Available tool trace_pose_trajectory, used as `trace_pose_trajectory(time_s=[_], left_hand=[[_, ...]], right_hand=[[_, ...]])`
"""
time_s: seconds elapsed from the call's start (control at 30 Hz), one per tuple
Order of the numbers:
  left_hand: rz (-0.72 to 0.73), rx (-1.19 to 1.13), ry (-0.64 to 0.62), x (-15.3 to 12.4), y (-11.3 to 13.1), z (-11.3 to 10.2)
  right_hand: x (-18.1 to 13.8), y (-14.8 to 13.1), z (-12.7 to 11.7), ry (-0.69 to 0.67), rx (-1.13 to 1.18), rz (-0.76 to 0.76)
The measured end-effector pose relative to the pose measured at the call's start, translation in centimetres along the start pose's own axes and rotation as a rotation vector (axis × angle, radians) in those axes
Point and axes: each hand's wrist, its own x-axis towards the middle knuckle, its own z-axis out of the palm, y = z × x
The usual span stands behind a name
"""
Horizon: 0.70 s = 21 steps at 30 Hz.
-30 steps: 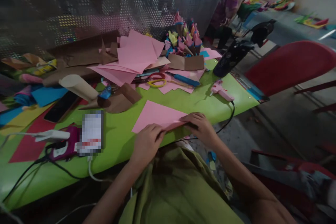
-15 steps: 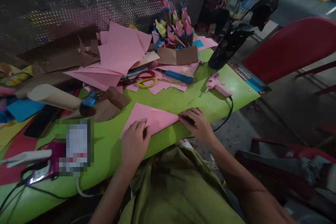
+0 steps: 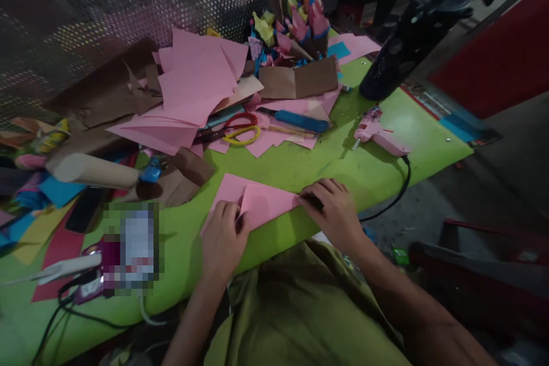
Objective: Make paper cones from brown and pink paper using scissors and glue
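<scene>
A folded sheet of pink paper (image 3: 268, 204) lies near the front edge of the green table (image 3: 180, 263), narrowing to a point on the right. My left hand (image 3: 225, 234) grips the folded flap at the paper's left part, thumb and fingers closed on it. At the pointed right tip, my right hand (image 3: 332, 206) pinches the paper between thumb and fingers. The tip itself is hidden under those fingers.
Scissors (image 3: 242, 128), a blue cutter (image 3: 302, 120) and pink sheets (image 3: 199, 77) lie behind. A pink glue gun (image 3: 381, 132) and dark bottle (image 3: 386, 63) stand right. Paper cones (image 3: 315, 26) cluster at the back. A power strip (image 3: 92, 289) with cables lies left.
The folded flap on the pink paper now stands out more, its left edge lifted by my left hand. My right hand keeps its pinch on the tip. The view has shifted closer.
</scene>
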Motion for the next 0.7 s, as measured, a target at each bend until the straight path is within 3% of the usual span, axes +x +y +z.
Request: trace_pose_trajectory(time_s=[0.7], left_hand=[[-0.029, -0.032, -0.024, 0.64, -0.52, -0.01]], right_hand=[[-0.13, 0.08, -0.55, -0.03, 0.061, 0.023]])
